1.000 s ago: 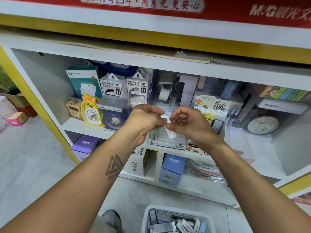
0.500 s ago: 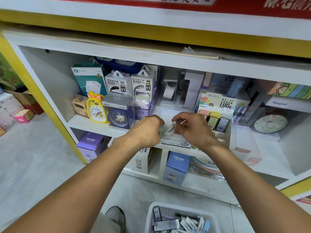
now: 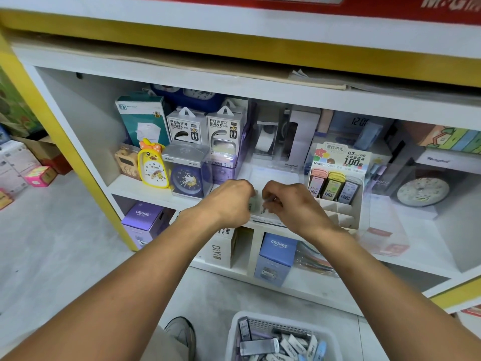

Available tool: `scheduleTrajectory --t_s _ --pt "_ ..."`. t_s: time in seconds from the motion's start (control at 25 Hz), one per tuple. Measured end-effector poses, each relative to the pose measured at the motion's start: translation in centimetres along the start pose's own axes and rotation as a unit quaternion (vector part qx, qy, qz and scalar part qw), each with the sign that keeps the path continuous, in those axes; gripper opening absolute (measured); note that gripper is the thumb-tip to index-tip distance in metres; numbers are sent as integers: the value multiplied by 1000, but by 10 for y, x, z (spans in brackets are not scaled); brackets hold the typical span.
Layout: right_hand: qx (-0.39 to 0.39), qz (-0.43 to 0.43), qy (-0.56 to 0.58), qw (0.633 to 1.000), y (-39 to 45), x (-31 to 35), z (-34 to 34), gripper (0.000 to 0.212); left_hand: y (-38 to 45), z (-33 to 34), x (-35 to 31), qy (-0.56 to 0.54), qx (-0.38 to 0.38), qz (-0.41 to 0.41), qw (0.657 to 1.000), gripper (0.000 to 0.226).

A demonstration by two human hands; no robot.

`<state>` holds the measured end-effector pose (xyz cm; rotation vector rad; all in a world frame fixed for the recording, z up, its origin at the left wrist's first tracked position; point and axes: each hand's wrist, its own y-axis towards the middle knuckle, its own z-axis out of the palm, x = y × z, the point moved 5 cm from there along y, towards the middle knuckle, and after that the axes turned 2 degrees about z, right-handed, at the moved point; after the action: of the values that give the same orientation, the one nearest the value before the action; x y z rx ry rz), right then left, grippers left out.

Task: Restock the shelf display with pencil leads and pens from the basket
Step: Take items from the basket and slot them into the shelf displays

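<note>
pencil lead case (image 3: 263, 207): small pale flat pack, mostly hidden between the two hands, held over the clear tray (image 3: 273, 178) at the front of the middle shelf (image 3: 135, 187)
view: head cam only, looking down at shelf and basket
left hand (image 3: 229, 201): fingers curled inward at the case's left edge; probably pinching it, contact hidden
right hand (image 3: 289, 204): fingers curled, pinching the case's right end
handling: judged light, stiff plastic, smooth so a bit slippery; leads inside likely brittle, so no squeezing or dropping; best taken by the long edges, fingertips only
lead display (image 3: 335, 183): card stand just right of the hands, three cases upright in the top row (pink, yellow, grey caps); lower tiers look unfilled
basket (image 3: 234, 334): white, on the floor below, holds a heap of lead cases and pens; too jumbled to count
power bank boxes (image 3: 205, 126): two, side by side at back
clocks: four visible: yellow duck (image 3: 152, 165), blue one in clear box (image 3: 186, 178), one far right (image 3: 423, 191), digital at back (image 3: 360, 122)
progress: judged early, basket mostly full
</note>
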<state>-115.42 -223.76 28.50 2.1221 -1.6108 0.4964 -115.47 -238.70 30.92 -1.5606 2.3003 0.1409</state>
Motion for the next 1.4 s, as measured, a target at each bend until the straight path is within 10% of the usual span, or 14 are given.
scheduleTrajectory --t_s 0.44,0.92,1.2,1.4 --pt "143 74 -218 962 -17 -14 8 4 -1 1 -1 -1 17 0 1000 68" --pt "52 1 -204 977 -57 14 -8 15 -23 -1 -27 -8 -59 29 998 46" --pt "342 71 -251 903 -153 -24 57 25 -60 119 -73 60 277 82 955 32" --pt "360 201 -160 897 -219 -96 130 28 -71 224 -77 87 309 78 944 9"
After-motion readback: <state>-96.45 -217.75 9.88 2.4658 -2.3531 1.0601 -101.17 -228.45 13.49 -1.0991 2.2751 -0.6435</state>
